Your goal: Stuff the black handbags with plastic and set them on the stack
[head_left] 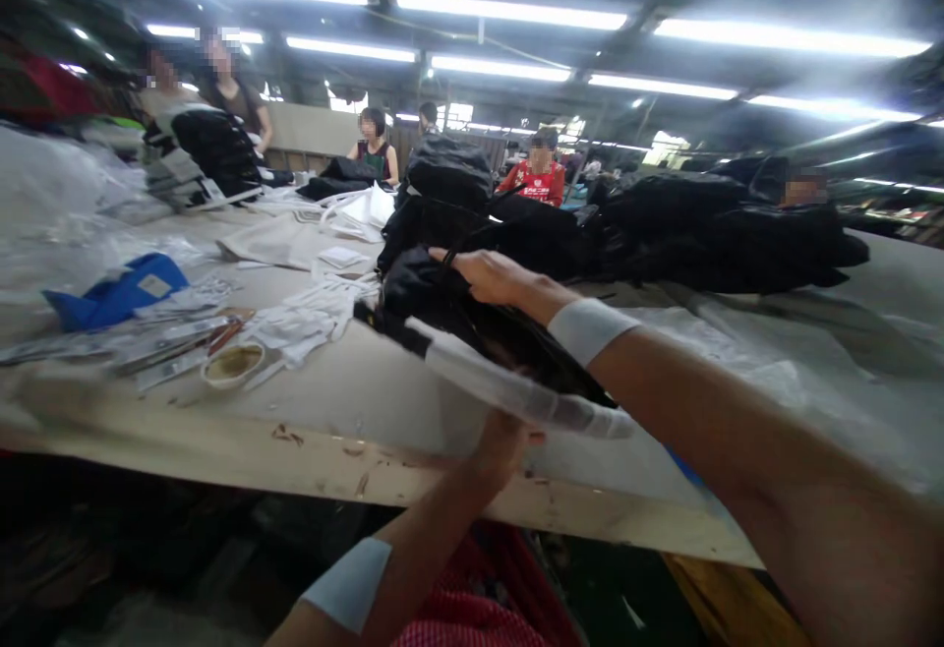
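A black bag [413,283] lies on the table before me, with a pale, wrapped strip [508,391] along its near side. My left hand [508,436] grips this near edge from below; most of its fingers are hidden by the bag. On the bag's upper side, my right hand [491,275] is closed on the black material near a dark strap, its index finger reaching to the left. Blur hides the bag's finer details.
Black bags are heaped [449,175] just behind, with more [700,224] to the right. On the left are a blue holder [122,291], white labels [295,318], a small round tub [234,366] and clear plastic [66,195]. Several people work across the table [310,421].
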{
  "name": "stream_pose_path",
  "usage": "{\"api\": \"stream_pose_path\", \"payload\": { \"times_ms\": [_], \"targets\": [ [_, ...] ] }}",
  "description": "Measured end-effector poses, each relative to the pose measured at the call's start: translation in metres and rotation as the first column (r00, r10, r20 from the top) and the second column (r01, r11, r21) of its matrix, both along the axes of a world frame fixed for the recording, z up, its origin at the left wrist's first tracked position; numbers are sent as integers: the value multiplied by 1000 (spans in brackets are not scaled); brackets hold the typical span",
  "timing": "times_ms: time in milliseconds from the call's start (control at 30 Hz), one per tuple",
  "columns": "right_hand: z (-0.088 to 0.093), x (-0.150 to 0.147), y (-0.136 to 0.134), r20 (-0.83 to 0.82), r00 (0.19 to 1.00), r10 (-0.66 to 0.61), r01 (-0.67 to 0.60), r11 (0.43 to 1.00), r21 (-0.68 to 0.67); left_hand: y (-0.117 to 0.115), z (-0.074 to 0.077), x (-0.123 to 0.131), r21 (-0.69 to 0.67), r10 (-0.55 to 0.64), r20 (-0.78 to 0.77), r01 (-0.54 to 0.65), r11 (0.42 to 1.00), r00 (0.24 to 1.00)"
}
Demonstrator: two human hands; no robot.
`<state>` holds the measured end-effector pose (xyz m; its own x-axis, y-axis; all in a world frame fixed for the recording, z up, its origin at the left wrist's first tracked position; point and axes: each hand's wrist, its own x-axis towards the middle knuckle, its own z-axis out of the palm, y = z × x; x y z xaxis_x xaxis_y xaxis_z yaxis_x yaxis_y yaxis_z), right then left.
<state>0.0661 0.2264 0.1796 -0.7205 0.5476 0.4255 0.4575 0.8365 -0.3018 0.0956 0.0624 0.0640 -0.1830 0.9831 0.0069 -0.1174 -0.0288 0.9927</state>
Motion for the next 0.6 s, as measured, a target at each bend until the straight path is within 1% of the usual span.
{"api": "stream_pose_path", "payload": {
  "times_ms": [33, 67, 100, 133, 167, 200, 233, 267, 300, 333, 367, 400, 433, 467, 500, 533, 600],
  "targets": [
    [-10, 0, -7, 133, 987, 92, -95, 995, 17, -15, -14, -3, -45, -94, -83, 91, 995, 992],
    [-21, 1, -13, 282, 943, 177, -192, 981, 27, -33, -28, -10, -93, -216, -155, 203, 975, 964],
    [-32, 5, -19, 416, 879, 234, -269, 963, 27, -53, -40, -21, -156, -361, -215, 333, 930, 907],
    [-40, 9, -23, 508, 822, 258, -314, 949, 26, -75, -50, -33, -232, -517, -268, 467, 853, 813],
    [-47, 14, -27, 553, 795, 251, -321, 947, 32, -96, -54, -47, -317, -670, -322, 591, 742, 669],
    [-50, 18, -30, 554, 801, 225, -297, 954, 42, -115, -53, -60, -388, -782, -361, 680, 621, 508],
    [-50, 22, -32, 544, 816, 194, -270, 961, 62, -128, -47, -72, -425, -836, -394, 730, 534, 382],
    [-48, 24, -34, 537, 828, 164, -253, 963, 96, -136, -36, -81, -424, -839, -439, 749, 510, 322],
    [-44, 25, -36, 538, 832, 138, -252, 957, 144, -137, -22, -88, -376, -795, -499, 741, 557, 344],
    [-41, 26, -39, 545, 830, 119, -265, 944, 196, -131, -7, -92, -315, -709, -585, 696, 646, 394],
    [-40, 26, -44, 555, 825, 108, -286, 926, 246, -121, 6, -91, -251, -576, -696, 605, 755, 430],
    [-41, 27, -51, 562, 821, 99, -307, 907, 288, -108, 16, -88, -186, -410, -813, 482, 856, 414],
    [-46, 30, -58, 561, 823, 92, -323, 888, 329, -93, 23, -84, -119, -245, -910, 355, 927, 335],
    [-54, 33, -66, 563, 822, 86, -335, 873, 356, -78, 25, -78, -54, -108, -972, 247, 967, 210],
    [-65, 37, -72, 546, 835, 68, -325, 862, 390, -62, 22, -74, 7, -7, -996, 157, 988, 84],
    [-80, 42, -75, 504, 861, 64, -318, 842, 436, -47, 17, -72, 55, 56, -998, 100, 993, -9],
    [-110, 49, -69, 387, 917, 99, -303, 804, 512, -20, 0, -76, 82, 93, -986, 86, 993, -140]
  ]
}}
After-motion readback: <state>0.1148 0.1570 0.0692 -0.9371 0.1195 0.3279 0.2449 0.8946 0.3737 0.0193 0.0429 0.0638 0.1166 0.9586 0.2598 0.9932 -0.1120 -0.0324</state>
